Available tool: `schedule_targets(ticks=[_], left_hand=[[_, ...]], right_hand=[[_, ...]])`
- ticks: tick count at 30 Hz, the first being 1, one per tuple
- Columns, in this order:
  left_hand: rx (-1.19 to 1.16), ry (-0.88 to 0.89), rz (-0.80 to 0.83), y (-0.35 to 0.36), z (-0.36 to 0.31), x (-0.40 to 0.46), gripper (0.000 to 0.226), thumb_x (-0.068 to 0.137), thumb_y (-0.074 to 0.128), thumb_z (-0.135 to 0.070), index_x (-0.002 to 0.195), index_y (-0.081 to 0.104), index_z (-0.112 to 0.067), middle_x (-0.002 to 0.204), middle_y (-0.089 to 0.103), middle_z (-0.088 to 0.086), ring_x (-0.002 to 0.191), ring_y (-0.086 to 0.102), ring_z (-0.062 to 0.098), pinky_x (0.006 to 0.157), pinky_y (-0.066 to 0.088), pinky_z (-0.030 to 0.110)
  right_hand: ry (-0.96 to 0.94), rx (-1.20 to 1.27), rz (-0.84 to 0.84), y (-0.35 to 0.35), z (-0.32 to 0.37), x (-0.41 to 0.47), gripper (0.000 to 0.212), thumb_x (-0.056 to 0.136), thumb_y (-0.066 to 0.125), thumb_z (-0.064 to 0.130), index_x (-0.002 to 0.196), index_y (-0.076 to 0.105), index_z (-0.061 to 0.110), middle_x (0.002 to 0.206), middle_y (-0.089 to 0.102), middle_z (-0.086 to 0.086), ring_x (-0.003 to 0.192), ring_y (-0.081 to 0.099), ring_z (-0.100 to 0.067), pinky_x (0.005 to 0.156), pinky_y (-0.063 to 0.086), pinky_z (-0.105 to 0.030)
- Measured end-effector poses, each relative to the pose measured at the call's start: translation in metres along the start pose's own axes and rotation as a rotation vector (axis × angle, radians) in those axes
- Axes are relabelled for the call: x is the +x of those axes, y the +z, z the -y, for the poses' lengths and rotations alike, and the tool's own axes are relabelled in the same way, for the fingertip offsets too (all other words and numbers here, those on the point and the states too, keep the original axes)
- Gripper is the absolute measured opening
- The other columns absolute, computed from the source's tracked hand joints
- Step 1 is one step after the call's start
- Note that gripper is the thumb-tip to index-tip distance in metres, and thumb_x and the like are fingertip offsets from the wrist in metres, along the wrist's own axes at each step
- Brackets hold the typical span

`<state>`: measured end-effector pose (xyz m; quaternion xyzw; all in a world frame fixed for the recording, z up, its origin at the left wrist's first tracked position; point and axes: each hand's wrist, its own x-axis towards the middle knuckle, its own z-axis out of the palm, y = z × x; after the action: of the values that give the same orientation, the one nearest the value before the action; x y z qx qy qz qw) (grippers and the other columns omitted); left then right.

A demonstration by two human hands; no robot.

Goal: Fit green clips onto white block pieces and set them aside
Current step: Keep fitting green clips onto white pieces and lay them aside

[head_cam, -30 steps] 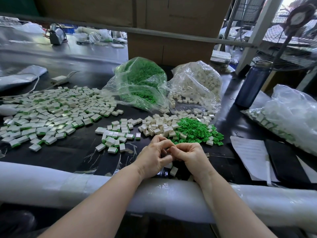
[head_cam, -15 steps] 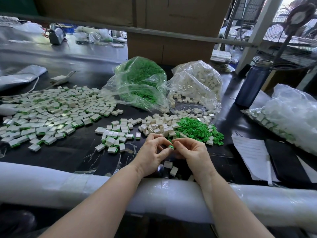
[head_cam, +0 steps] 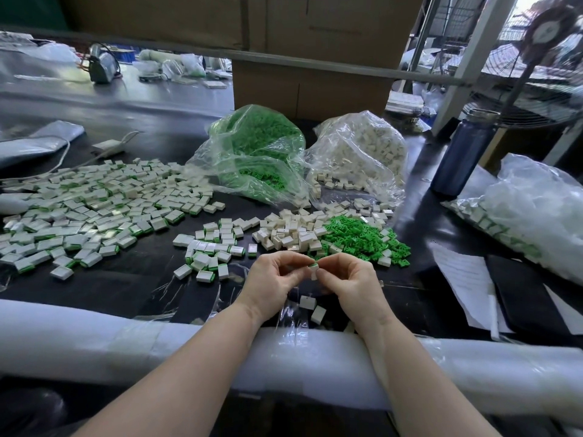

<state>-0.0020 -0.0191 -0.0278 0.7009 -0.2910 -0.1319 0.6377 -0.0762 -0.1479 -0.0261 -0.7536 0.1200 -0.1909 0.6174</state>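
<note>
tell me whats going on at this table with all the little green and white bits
A person is fitting a green clip onto a white block, pinched between the left hand and right hand. Loose green clips and bare white blocks lie just beyond the hands; finished pieces spread out to the left.

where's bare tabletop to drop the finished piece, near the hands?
Bare dark strip left of the left hand, between the foam edge roll and the small finished cluster. Crowded: the finished spread far left, white blocks and green clips ahead, papers to the right.
</note>
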Motion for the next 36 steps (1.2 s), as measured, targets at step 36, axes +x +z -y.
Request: schedule_targets(ticks=[36], left_hand=[[0.231, 0.03, 0.057, 0.0004, -0.0022, -0.0015, 0.018, 0.076, 0.074, -0.014, 0.078, 0.061, -0.026, 0.075, 0.062, -0.008, 0.065, 0.052, 0.01, 0.069, 0.052, 0.029]], right_hand=[[0.04, 0.059, 0.058, 0.0, 0.0036, -0.0015, 0.023, 0.087, 0.057, -0.005, 0.075, 0.068, 0.012, 0.061, 0.064, 0.006, 0.057, 0.059, -0.001, 0.055, 0.048, -0.014]])
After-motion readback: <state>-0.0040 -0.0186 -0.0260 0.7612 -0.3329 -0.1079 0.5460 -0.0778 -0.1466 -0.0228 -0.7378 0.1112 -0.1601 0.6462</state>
